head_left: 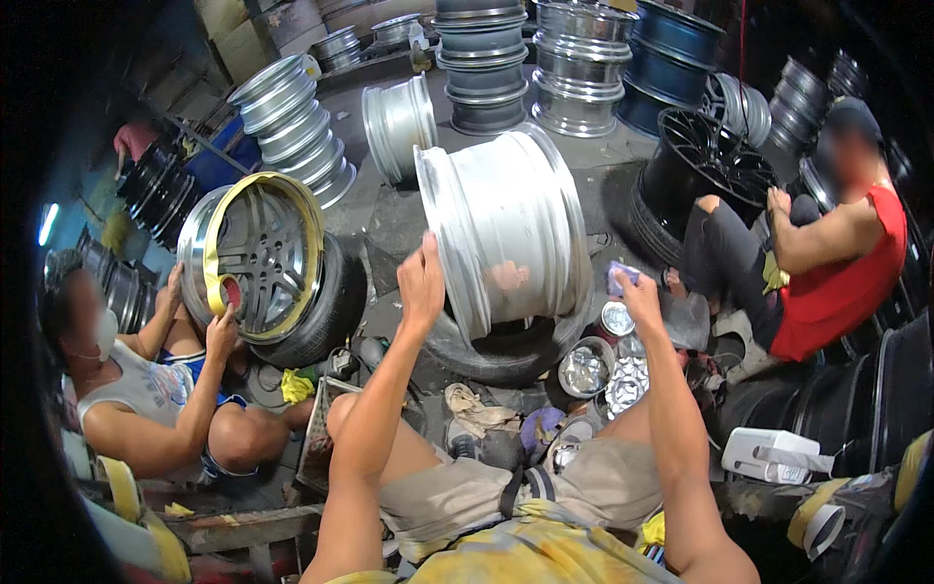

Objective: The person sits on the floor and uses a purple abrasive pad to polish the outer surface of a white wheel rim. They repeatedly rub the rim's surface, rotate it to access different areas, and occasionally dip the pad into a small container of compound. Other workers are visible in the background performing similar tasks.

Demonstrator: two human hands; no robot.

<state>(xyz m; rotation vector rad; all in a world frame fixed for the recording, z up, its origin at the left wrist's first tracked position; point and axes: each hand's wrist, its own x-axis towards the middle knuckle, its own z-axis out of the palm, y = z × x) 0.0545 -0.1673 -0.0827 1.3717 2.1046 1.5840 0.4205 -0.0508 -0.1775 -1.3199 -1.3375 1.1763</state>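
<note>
A wide silver wheel rim (506,224) lies on its side in front of me, resting on a black tyre (516,362). My left hand (421,287) is closed over the rim's left edge. To the right of the rim, my right hand (639,300) pinches a small purple pad (622,276), held apart from the metal. Below that hand stand a round tin (617,319) and an open can (586,368), with silver wheel caps (628,384) beside them.
On the left, a person (161,380) works on a spoked wheel (261,258) edged with yellow tape. A person in red (842,263) sits at a black wheel (715,161) on the right. Rim stacks (484,68) stand behind. Rags (479,411) lie near my feet.
</note>
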